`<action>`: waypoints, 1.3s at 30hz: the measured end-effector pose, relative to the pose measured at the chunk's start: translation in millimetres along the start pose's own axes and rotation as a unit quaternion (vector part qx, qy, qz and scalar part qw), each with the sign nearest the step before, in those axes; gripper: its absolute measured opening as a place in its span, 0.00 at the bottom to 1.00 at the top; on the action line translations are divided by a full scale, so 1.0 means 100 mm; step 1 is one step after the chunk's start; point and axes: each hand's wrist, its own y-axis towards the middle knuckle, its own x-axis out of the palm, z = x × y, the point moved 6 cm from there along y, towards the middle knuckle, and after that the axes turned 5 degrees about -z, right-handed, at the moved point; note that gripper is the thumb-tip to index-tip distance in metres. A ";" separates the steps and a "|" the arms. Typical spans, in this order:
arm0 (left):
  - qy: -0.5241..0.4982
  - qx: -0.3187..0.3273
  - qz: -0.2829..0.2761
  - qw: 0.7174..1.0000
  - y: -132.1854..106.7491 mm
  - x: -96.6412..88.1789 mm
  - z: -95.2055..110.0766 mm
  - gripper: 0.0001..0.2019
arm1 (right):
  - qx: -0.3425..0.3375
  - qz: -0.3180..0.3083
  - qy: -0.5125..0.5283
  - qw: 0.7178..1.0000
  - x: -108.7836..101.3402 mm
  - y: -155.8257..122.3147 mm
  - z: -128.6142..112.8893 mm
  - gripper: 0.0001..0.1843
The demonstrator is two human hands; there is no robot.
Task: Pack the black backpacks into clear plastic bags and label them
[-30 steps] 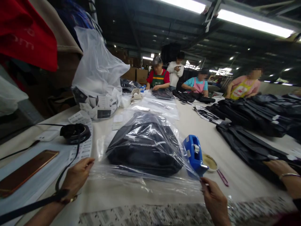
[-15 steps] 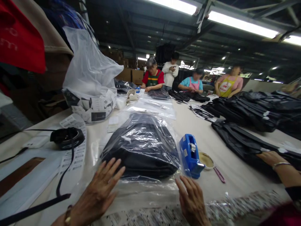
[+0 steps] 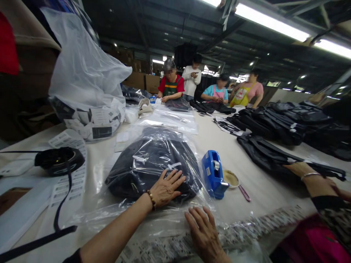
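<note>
In front of me a black bag [image 3: 131, 164] lies inside a clear plastic bag [image 3: 95, 208] on the table. My left hand [image 3: 167, 188] rests flat on top of it, fingers spread, pressing on the plastic. Closer to the table's front edge, my right hand [image 3: 201, 228] lies with its fingers stretched out at the open-looking lower part of the plastic, holding nothing. A blue tape dispenser [image 3: 213, 173] stands just right of the wrapped bag, and a roll of tape [image 3: 231, 178] sits beside it.
At left are a black ribbon reel [image 3: 59, 160], barcode label sheets [image 3: 63, 190] and a plastic sack of tags [image 3: 101, 120]. A pile of black bags [image 3: 274, 122] lies at right, where a co-worker's hand [image 3: 298, 170] touches one. Several people work at the far end.
My left hand has moved right and up from the bag's lower left corner onto its top. My right hand has shifted slightly left and down. The view has turned right.
</note>
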 end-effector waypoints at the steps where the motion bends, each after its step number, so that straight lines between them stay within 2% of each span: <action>1: 0.000 0.001 0.000 1.000 -0.01 0.02 -0.01 0.28 | -0.012 -0.008 0.015 1.000 -0.02 -0.02 -0.04 0.19; 5: -0.001 0.014 -0.006 1.000 -0.03 0.03 -0.01 0.32 | -0.033 -0.031 0.046 0.998 -0.06 -0.09 -0.11 0.15; 10: -0.004 0.018 0.000 1.000 -0.03 0.02 0.00 0.37 | 0.017 -0.028 0.020 0.999 -0.03 -0.17 0.00 0.19; 14: -0.001 0.018 0.001 1.000 -0.04 0.05 0.02 0.44 | 0.029 -0.037 0.008 0.999 0.06 -0.19 -0.03 0.20; 20: 0.009 0.009 0.024 1.000 -0.06 0.10 0.03 0.48 | 0.070 0.004 0.019 0.997 0.13 -0.12 -0.02 0.22; 23: 0.009 0.003 0.018 1.000 -0.06 0.12 0.03 0.49 | 0.068 0.001 0.031 0.997 0.13 0.00 0.05 0.20; 26: 0.005 -0.009 0.000 1.000 -0.06 0.15 0.03 0.48 | 0.069 -0.029 0.077 0.994 0.09 0.10 0.11 0.16; 29: 0.004 -0.015 -0.008 1.000 -0.06 0.15 0.03 0.47 | 0.043 -0.077 0.111 0.990 0.03 0.10 0.05 0.10; 31: 0.003 -0.013 -0.009 1.000 -0.06 0.15 0.03 0.47 | 0.019 -0.100 0.104 0.989 0.01 0.03 0.00 0.14; 34: -0.007 -0.013 -0.023 1.000 -0.06 0.16 0.02 0.48 | 0.031 -0.104 0.075 0.991 0.07 -0.09 0.00 0.21; 39: -0.015 -0.016 -0.035 0.999 -0.08 0.13 0.03 0.50 | 0.047 -0.064 0.037 0.996 0.18 -0.17 0.05 0.20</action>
